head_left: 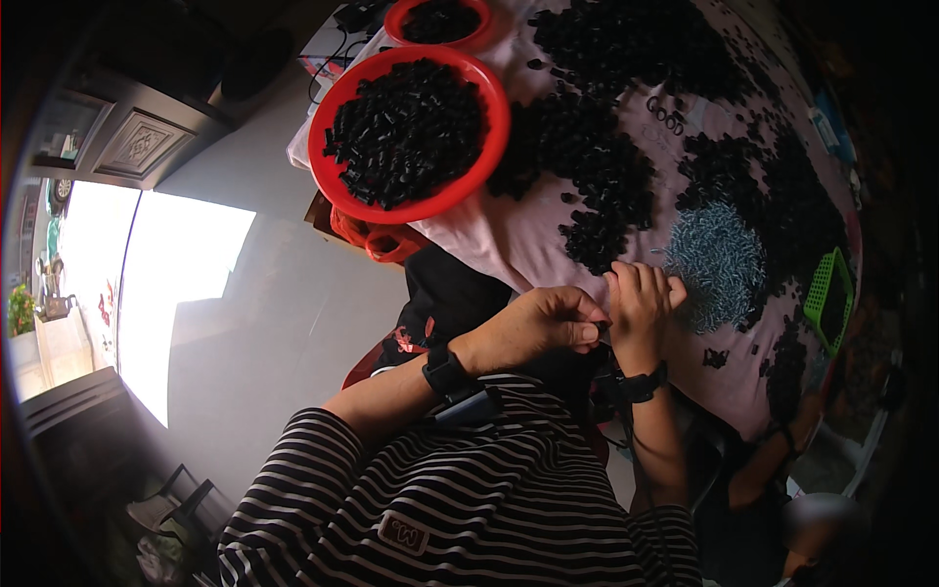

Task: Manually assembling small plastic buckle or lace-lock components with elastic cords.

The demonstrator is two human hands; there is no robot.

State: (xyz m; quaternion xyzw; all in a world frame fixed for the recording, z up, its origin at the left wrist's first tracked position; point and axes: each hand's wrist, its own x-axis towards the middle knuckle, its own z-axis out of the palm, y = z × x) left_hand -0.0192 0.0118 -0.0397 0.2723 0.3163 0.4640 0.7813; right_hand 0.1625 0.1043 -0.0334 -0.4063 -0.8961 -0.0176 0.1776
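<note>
My left hand (553, 321) is closed, with thumb and forefinger pinching a small black plastic piece (602, 327) at the near edge of the cloth-covered table. Right beside it, my right hand (641, 305) has its fingers curled together; whatever they hold, if anything, is hidden. Just beyond both hands lies a heap of small black plastic pieces (597, 230). To the right of my right hand is a pile of small bluish metal screws (716, 262). A large red basin (497, 147) full of black pieces sits at the table's left.
A second red basin (393, 22) with black pieces stands farther back. More black pieces (636, 44) spread over the pink cloth (675, 117). A green basket (831, 298) stands at the right edge. Another person's arm (773, 460) shows at the lower right. An orange-red bag (377, 240) hangs below the table's left edge.
</note>
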